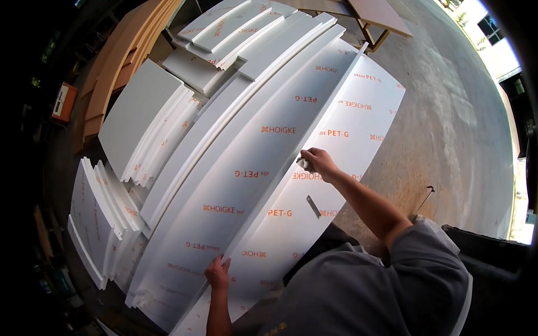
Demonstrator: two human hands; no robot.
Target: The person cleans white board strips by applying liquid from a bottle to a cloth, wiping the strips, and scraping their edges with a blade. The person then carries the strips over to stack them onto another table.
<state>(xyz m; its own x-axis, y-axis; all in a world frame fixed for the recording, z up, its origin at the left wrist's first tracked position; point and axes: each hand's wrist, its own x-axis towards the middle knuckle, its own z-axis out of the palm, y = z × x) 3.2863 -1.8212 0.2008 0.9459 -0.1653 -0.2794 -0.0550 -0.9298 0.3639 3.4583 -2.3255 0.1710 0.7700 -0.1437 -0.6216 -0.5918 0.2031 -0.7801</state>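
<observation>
A long narrow white panel (pixel 268 193) with a raised edge lies diagonally over wide boards covered in printed protective film (pixel 252 151). My left hand (pixel 217 273) is closed around the near part of this panel's edge. Higher up along the same edge, my right hand (pixel 319 162) is closed on a small white crumpled wad (pixel 303 163), pressed against or just beside the edge. Whether the wad is cloth or paper I cannot tell. A flat dark metal blade-like tool (pixel 313 206) lies on the film to the right, below my right hand.
Stacked white panels (pixel 145 117) stand to the left, with more panels (pixel 103 224) at lower left. Brown wooden boards (pixel 120 61) lean behind them. A wooden table (pixel 381 17) is at the top. A thin rod with a hooked end (pixel 428 193) stands over the concrete floor (pixel 448 112).
</observation>
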